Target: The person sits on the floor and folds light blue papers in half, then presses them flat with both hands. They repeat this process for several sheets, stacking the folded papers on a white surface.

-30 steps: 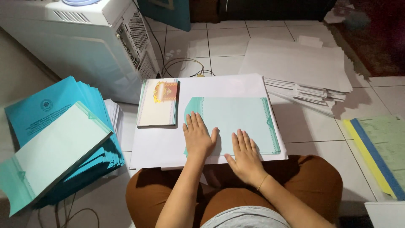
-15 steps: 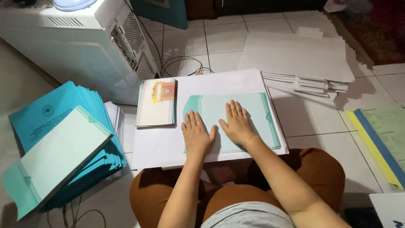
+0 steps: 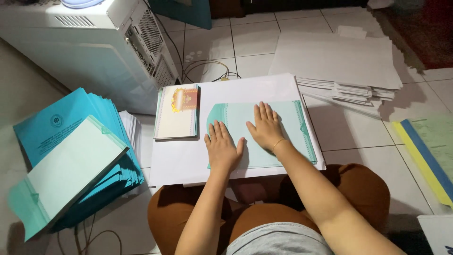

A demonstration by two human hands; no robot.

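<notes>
Teal sheet [image 3: 283, 137] flat at white board's [image 3: 188, 165] right edge, left hand [image 3: 222, 150] and right hand [image 3: 265, 127] pressed on it, fingers straight and slightly apart; booklet stack [image 3: 177, 112] near board's left corner.

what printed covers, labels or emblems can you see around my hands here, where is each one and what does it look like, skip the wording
Pale teal sheet with darker teal border: on the white board, flat under both hands.
Cream booklet with gold and red crest: left of that sheet, rectangular, teal-edged.
Stack of bright blue folders with round emblem: on the floor far left, fanned out.
Green sheet with blue and yellow strips: floor, far right.
</notes>
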